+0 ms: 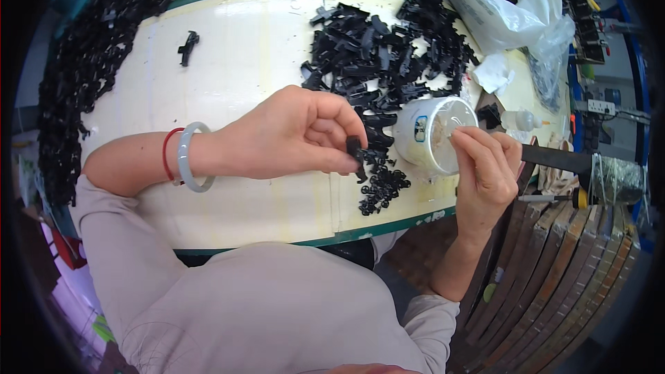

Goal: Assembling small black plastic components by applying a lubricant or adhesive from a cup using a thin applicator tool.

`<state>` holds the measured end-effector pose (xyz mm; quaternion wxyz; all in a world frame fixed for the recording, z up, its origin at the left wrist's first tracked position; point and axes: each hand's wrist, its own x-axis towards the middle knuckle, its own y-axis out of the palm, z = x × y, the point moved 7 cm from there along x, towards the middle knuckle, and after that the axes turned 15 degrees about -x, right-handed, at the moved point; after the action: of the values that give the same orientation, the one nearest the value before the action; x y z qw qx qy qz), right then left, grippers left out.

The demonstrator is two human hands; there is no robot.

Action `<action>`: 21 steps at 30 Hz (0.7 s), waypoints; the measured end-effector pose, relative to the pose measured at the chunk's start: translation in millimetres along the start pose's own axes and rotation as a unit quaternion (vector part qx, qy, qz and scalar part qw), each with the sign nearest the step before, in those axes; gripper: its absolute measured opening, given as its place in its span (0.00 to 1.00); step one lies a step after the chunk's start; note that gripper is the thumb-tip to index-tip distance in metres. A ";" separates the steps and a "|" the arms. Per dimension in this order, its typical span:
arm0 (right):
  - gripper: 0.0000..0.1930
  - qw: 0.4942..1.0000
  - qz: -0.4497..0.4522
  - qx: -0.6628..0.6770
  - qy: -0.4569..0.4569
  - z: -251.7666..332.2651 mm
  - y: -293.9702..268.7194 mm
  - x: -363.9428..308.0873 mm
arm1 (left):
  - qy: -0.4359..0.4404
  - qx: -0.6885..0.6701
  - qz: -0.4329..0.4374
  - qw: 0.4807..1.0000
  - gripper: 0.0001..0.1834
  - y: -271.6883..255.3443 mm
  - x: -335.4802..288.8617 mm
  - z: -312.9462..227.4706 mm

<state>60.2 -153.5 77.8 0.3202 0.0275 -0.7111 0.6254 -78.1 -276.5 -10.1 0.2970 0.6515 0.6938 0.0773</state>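
Observation:
My left hand (291,131) reaches in over the table and pinches a small black plastic part (355,149) between thumb and fingers. At the mouth of a tilted white tub (415,135), my right hand (488,166) has thumb and forefinger pressed together. What those fingertips hold, if anything, is too small to make out. A little heap of small round black pieces (382,190) lies just below the part in my left hand. Beyond it spreads a pile of longer black plastic parts (360,48).
A large mass of black parts (90,62) covers the table's left side, with a single black part (188,48) apart from it. At the far right stand a clear plastic bag (499,14) and a small bottle (519,120). A screwdriver (554,198) juts out beside my right hand.

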 end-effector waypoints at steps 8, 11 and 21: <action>0.11 1.000 -0.028 0.001 -0.007 -2.4 4.2 -3.7 | 0.059 0.000 0.020 0.998 0.13 3.4 2.3 -1.3; 0.11 0.999 -0.033 0.009 0.005 -4.3 2.4 -4.6 | 0.047 0.001 0.025 0.999 0.12 3.2 0.4 4.2; 0.10 0.999 -0.017 0.027 0.022 -8.7 5.4 -4.9 | -0.021 -0.084 0.008 0.996 0.10 1.6 0.4 11.2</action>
<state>65.4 -146.2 70.8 0.3455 0.0339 -0.6859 0.6395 -70.9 -279.0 -18.5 0.3641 0.6314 0.6733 0.1242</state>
